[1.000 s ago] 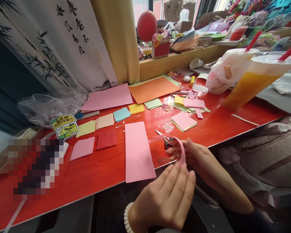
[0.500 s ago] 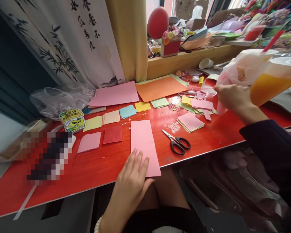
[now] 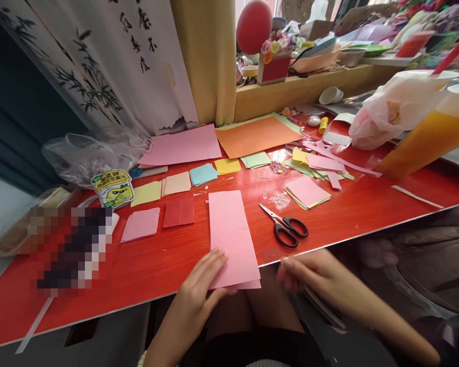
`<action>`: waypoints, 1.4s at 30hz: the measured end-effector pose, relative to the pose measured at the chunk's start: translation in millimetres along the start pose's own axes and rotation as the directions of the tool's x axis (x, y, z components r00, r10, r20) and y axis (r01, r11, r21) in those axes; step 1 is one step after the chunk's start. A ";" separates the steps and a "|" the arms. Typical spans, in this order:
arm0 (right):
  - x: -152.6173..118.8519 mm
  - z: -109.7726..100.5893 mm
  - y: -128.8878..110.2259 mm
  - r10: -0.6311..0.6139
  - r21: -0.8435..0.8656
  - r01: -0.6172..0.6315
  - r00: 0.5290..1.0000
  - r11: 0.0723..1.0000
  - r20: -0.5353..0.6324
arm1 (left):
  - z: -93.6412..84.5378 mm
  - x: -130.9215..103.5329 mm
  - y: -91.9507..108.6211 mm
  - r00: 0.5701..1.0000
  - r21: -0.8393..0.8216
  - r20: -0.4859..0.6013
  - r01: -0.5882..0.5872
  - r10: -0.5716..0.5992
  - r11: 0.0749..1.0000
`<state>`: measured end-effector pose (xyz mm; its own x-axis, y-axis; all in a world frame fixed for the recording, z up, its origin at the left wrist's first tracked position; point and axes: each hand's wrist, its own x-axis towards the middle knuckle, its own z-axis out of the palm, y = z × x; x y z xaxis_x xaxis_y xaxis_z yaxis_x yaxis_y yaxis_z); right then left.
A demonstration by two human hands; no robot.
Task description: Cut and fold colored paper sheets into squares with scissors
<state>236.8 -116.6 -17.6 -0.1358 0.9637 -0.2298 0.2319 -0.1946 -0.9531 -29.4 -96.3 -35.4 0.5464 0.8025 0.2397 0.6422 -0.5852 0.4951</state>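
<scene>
A folded pink paper sheet [image 3: 231,234] lies lengthwise on the red table, its near end jutting past the edge. My left hand [image 3: 201,285] grips its near left corner, fingers on top and thumb below. The layers part slightly at the near right corner. My right hand [image 3: 302,272] is just off the table edge, right of the sheet, its fingers curled in, slightly blurred, with nothing seen in them. Black-handled scissors [image 3: 286,227] lie on the table above my right hand, blades apart a little and pointing up left.
Stacks of small paper squares, such as red [image 3: 179,212], blue [image 3: 203,175] and pink [image 3: 308,191], lie around the sheet. Large pink [image 3: 183,146] and orange [image 3: 258,135] sheets are behind. Paper scraps [image 3: 325,163], a plastic bag [image 3: 382,109] and an orange drink [image 3: 432,135] stand at right.
My right hand has come back from the bag and scraps at the right to the table's front edge. My left hand has shifted down to the sheet's near corner, and the sheet slid slightly nearer.
</scene>
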 end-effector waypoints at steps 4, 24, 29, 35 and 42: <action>-17.9 41.7 12.5 0.218 0.218 -0.251 0.962 0.943 0.166 | 4.1 -3.1 6.7 0.975 -0.192 -0.073 0.195 -0.212 0.962; -8.6 47.0 24.7 0.114 0.314 -0.119 0.993 0.942 0.034 | 42.3 -32.1 40.5 0.785 -0.359 -0.482 0.229 -0.390 0.905; -23.8 13.6 26.1 0.151 0.258 -0.146 0.989 0.955 0.000 | 50.0 -49.6 18.1 0.762 0.084 -0.645 0.002 0.053 0.996; -56.4 -26.0 55.2 0.056 0.020 -0.052 0.916 0.998 -0.397 | 62.0 -24.3 16.0 0.900 0.428 -0.308 -0.159 0.308 0.890; -69.4 -7.7 4.1 -0.618 -0.687 0.247 0.698 0.683 -0.363 | 43.2 -11.1 52.9 0.917 -0.037 -0.398 -0.022 0.006 0.999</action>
<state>254.5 -182.8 -4.1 0.1112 0.8589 0.5000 0.7868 0.2312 -0.5722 21.8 -141.2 -47.9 0.2911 0.7792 0.5550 0.6099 -0.5981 0.5199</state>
